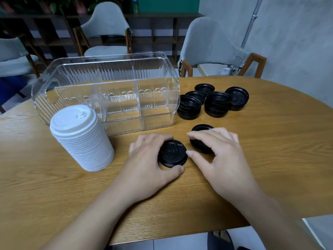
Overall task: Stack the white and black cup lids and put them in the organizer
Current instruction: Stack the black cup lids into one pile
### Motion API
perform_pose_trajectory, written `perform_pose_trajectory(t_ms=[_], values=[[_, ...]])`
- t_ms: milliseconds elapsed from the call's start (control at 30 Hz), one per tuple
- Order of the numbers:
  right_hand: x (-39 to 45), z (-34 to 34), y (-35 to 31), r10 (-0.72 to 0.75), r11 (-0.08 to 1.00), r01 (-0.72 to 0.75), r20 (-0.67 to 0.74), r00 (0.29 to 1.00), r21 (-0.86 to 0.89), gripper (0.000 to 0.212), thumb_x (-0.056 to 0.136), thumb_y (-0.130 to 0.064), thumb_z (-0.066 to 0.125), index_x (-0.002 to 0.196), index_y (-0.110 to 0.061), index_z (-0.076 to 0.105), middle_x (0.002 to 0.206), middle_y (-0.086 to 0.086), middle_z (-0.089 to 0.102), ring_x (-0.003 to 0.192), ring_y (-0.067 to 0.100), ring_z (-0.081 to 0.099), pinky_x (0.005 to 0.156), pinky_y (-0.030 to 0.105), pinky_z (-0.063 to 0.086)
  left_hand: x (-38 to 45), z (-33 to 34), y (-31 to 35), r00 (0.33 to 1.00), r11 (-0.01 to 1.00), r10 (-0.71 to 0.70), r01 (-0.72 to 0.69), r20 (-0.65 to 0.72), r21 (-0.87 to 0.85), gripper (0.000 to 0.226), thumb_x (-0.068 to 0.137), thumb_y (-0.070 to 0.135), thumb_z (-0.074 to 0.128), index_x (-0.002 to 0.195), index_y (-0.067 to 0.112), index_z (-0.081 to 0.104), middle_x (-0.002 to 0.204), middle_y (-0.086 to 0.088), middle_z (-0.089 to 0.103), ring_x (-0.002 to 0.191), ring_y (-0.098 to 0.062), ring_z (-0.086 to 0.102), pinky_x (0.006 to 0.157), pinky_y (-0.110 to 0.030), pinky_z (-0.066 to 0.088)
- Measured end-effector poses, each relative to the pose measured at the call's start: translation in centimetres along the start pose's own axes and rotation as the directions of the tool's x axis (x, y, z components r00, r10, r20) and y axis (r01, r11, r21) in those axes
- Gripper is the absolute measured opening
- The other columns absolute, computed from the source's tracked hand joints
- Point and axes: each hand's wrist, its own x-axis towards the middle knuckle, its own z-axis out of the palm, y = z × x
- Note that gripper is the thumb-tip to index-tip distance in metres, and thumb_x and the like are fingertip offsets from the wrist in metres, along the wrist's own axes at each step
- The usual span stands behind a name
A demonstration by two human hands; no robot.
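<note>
On the table (270, 159) the organizer (106, 92) stood at the back left. The tall lid stack (81, 138) stood before its left end. To the right of the organizer lay a group of short lid piles (214, 101). Before the organizer, near the front, lay two small piles: one (172, 153) under the left hand (149, 163), the other (201, 139) just right of it, under the right hand (221, 157).

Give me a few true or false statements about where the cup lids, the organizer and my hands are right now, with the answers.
1. The white lid stack stands on the table. True.
2. The clear organizer holds black lids. False: its compartments are empty.
3. The left hand grips a small black lid stack. True.
4. The right hand holds a white lid. False: its fingers touch black lids.
5. The other black lid piles lie left of the organizer. False: they lie on its right.
</note>
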Motion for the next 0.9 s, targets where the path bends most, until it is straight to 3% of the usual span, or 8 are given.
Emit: perform_pose_trajectory(t_ms=[300,600,767,900], values=[[0.1,-0.7,1.1,0.143,0.981,-0.136,0.039,0.989,-0.135,0.049,0.091,-0.064,0.074,0.129,-0.034,0.078,0.12,-0.019,0.064,0.119,0.01,0.052,0.107,0.029,0.022,-0.1,0.2,-0.2,0.999,0.996,-0.003,-0.001,-0.05,-0.086,0.086,0.079,0.089,0.064,0.154,0.047,0.056,0.144,0.035,0.056,0.145,0.003,0.04,0.123,-0.032,0.031],[0.1,-0.4,1.1,0.081,0.961,-0.082,-0.013,0.997,-0.264,0.006,0.097,-0.025,0.083,0.103,-0.028,0.085,0.101,-0.014,0.07,0.103,0.017,0.058,0.104,0.035,0.027,-0.2,0.3,0.0,0.998,0.998,0.017,-0.02,-0.055,-0.057,0.087,0.079,0.092,0.061,0.151,0.043,0.061,0.14,0.032,0.059,0.142,0.0,0.042,0.121,-0.035,0.036],[0.3,-0.6,1.1,0.133,0.963,-0.129,0.003,0.991,-0.238,0.007,0.094,-0.029,0.086,0.095,-0.031,0.079,0.098,-0.016,0.067,0.102,0.015,0.057,0.104,0.033,0.026,-0.2,0.2,0.0,0.999,0.999,0.02,-0.022,-0.047,-0.047,0.085,0.081,0.091,0.061,0.151,0.043,0.061,0.14,0.032,0.059,0.141,-0.001,0.043,0.12,-0.036,0.037],[0.4,-0.9,1.2,0.209,0.97,-0.206,0.008,0.978,-0.126,0.021,0.088,-0.034,0.091,0.084,-0.035,0.07,0.09,-0.018,0.065,0.098,0.009,0.056,0.101,0.029,0.025,-0.2,0.2,0.1,0.999,0.998,0.019,-0.021,-0.043,-0.052,0.084,0.081,0.091,0.061,0.151,0.044,0.061,0.139,0.033,0.058,0.141,0.0,0.042,0.12,-0.036,0.038]])
